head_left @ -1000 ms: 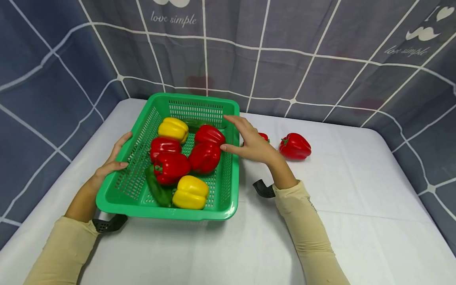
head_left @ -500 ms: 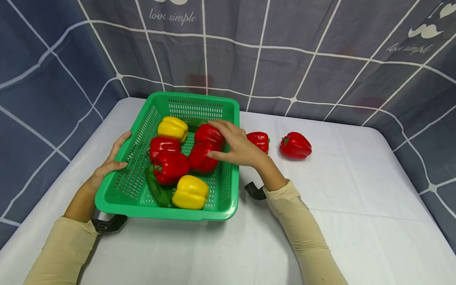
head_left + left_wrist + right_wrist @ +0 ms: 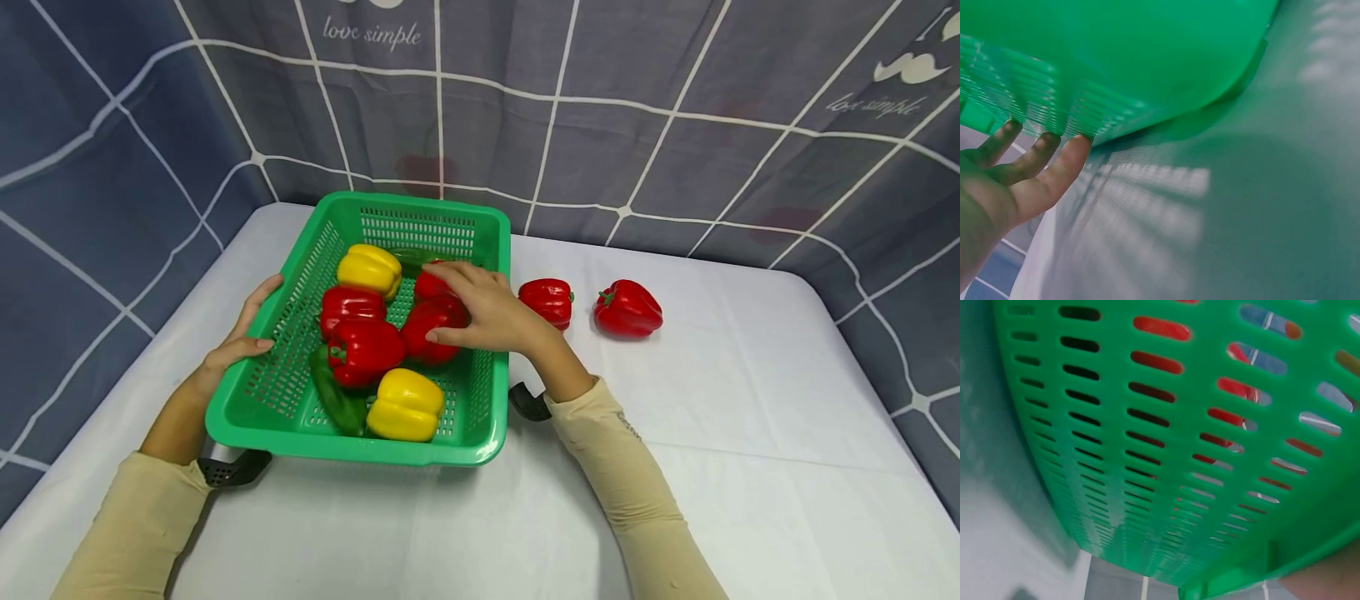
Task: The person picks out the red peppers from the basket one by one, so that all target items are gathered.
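Observation:
A green slotted basket [image 3: 360,451] stands on the white cloth. My left hand [image 3: 225,354] grips its left rim, thumb over the edge; in the left wrist view several fingertips [image 3: 1079,147] touch the slotted outer wall. Over the basket's right side reaches my right hand [image 3: 483,312], fingers spread above a red bell pepper [image 3: 427,331] and partly hiding another red bell pepper [image 3: 429,287] behind it. Whether it touches them is unclear. Also inside are two more red bell peppers [image 3: 366,353], two yellow bell peppers [image 3: 406,406] and two long green peppers [image 3: 337,396].
Two red bell peppers lie on the cloth right of the basket, one close to it [image 3: 547,302] and one further right [image 3: 627,309]. A grey-blue checked curtain [image 3: 585,158] hangs behind and at both sides of the table.
My right hand has moved left from the basket's right rim to above the red bell peppers inside. The left hand stays on the rim. The view has shifted slightly.

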`<move>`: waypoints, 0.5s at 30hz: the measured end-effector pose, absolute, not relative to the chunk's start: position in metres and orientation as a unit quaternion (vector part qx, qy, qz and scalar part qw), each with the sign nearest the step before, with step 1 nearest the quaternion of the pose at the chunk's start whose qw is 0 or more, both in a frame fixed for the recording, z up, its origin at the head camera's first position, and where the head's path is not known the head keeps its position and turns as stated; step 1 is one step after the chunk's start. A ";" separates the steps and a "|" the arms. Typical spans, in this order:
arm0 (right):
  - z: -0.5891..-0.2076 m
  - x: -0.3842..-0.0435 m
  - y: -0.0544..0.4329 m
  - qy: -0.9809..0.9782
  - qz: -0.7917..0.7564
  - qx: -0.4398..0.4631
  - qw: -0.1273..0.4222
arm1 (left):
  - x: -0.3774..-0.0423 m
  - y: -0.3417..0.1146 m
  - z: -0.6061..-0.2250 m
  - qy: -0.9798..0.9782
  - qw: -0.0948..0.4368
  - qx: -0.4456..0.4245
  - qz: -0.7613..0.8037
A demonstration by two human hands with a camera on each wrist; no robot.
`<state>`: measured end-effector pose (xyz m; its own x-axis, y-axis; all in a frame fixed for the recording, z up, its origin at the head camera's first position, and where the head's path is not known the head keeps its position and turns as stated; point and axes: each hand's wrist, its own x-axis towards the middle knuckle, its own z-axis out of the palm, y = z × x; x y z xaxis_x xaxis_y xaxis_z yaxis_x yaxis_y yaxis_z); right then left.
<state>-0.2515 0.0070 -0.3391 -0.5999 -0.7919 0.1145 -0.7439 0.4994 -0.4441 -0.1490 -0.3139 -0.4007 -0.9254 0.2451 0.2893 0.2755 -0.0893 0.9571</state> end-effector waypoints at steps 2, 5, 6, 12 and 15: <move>-0.339 -0.251 0.006 0.866 -0.221 -0.444 0.054 | -0.149 -0.313 -0.400 -0.673 0.008 -0.194 -0.714; -0.339 -0.251 0.004 0.871 -0.205 -0.443 0.051 | -0.148 -0.313 -0.399 -0.670 -0.005 -0.199 -0.715; -0.339 -0.251 0.003 0.873 -0.198 -0.442 0.049 | -0.148 -0.313 -0.398 -0.666 -0.012 -0.200 -0.719; -0.342 -0.249 -0.001 0.888 -0.133 -0.439 0.029 | -0.146 -0.314 -0.396 -0.645 -0.035 -0.207 -0.735; -0.342 -0.247 -0.003 0.893 -0.105 -0.437 0.025 | -0.147 -0.314 -0.397 -0.643 -0.024 -0.213 -0.736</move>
